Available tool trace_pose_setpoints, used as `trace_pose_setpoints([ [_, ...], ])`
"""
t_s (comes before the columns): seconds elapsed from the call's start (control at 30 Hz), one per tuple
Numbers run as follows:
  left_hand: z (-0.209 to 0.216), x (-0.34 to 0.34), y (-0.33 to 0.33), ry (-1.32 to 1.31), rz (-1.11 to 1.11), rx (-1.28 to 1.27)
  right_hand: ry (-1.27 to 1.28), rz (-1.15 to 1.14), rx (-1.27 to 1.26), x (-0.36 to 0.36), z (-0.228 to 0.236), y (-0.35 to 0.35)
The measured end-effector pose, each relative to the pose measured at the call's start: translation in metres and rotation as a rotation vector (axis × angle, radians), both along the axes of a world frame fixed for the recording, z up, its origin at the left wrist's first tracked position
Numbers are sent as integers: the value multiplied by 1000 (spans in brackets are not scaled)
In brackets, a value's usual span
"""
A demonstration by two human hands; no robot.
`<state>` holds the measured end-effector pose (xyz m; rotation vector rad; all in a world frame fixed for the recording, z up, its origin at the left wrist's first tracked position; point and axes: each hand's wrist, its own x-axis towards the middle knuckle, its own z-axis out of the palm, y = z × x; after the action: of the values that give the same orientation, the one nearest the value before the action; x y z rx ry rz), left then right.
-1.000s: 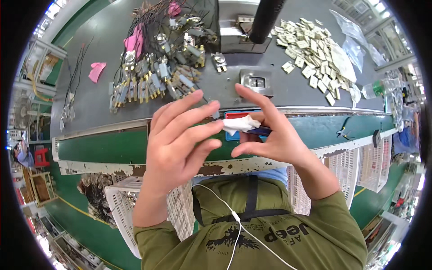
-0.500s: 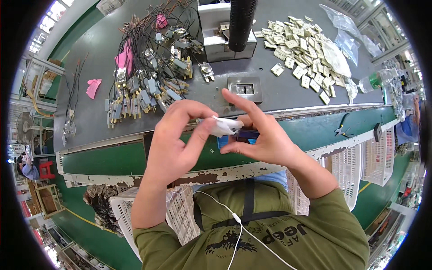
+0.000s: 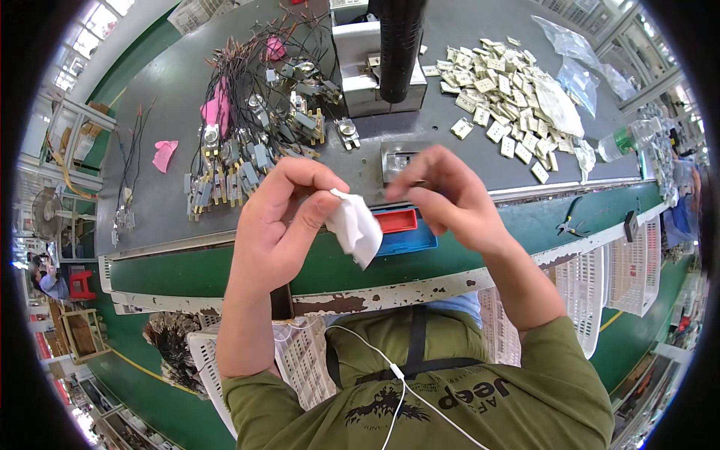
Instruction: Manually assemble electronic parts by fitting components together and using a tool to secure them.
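Between fingers of the left hand (image 3: pixel 260 240) hangs a pinched cloth (image 3: pixel 354 225); the blurred right hand (image 3: pixel 463 212) curls — grip unclear; beyond its fingers, blocks (image 3: pixel 498 132) still lie loose, heaped.

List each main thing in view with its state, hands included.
Left hand, closed on the white sheet
White sheet, creased, hanging down
Right hand, curled and blurred; grip unclear
Red tray, open-topped, partly hidden
Pliers, lying on the green ledge
Plastic bottle, on its side
Cream blocks, heaped loosely
Pink scrap, crumpled
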<state>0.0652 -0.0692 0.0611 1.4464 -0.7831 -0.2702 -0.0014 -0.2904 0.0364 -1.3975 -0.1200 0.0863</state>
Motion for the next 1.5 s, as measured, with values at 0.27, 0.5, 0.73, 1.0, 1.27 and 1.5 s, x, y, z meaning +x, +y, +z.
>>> trace_pose_setpoints([
  [0.27,1,-2,0,30,13,-29,14,140,-115,11,27,23],
  [0.5,-13,5,-3,-340,278,121,1,0,-154,11,30,27],
  [0.73,-6,-5,-9,2,137,195,-57,-53,-219,8,28,24],
  [1.0,0,9,11,41,80,176,-19,-61,-254,5,43,14],
  [1.27,19,17,17,-54,-50,217,-45,-101,-183,4,51,6],
  [1.5,17,0,-3,160,87,-173,-30,-143,30,3,45,9],
])
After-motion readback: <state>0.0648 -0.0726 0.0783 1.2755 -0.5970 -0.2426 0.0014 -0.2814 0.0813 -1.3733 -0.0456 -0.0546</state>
